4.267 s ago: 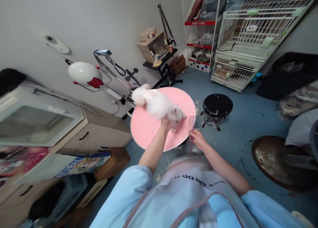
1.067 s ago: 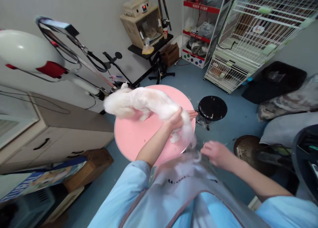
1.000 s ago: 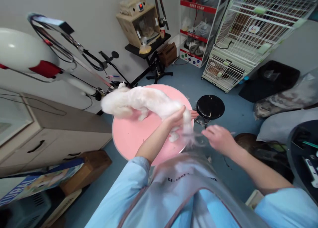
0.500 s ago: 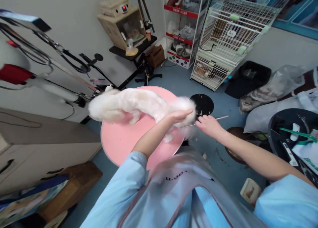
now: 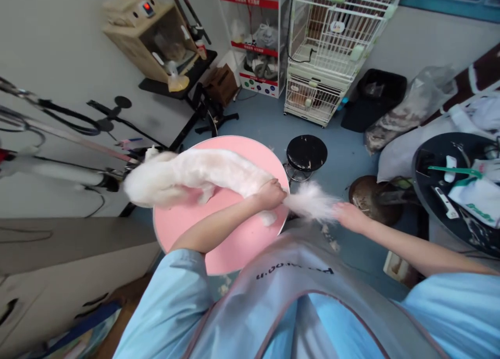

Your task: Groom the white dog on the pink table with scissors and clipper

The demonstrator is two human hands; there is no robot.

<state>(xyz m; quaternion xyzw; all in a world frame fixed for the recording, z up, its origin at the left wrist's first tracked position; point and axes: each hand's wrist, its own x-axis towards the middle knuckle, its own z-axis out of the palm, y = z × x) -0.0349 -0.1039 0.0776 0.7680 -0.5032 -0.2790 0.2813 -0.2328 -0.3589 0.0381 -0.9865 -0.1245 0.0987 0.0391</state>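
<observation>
A white dog (image 5: pixel 219 166), clipped short on the back with fluffier fur at its head, stands on a round pink table (image 5: pixel 230 244). My left hand (image 5: pixel 271 194) is closed around the base of its tail at the rump. The fluffy tail (image 5: pixel 312 202) stretches right, past the table's edge. At the tail's far end my right hand (image 5: pixel 351 217) has its fingers closed against the fur tips. Whatever lies within those fingers is hidden; no thin rod shows there now.
A black round stool (image 5: pixel 307 153) stands beyond the tail. To the right, a dark round tray (image 5: pixel 425 192) carries tools and a green-handled item. White wire cages (image 5: pixel 332 46) and a black bin (image 5: pixel 375 98) are behind. Fur clumps (image 5: pixel 330 239) lie on the floor.
My left hand has moved from the tail's fluff back to its base and closed. My right hand has drawn right and down, stretching the tail out. The thin rod it held is out of sight.
</observation>
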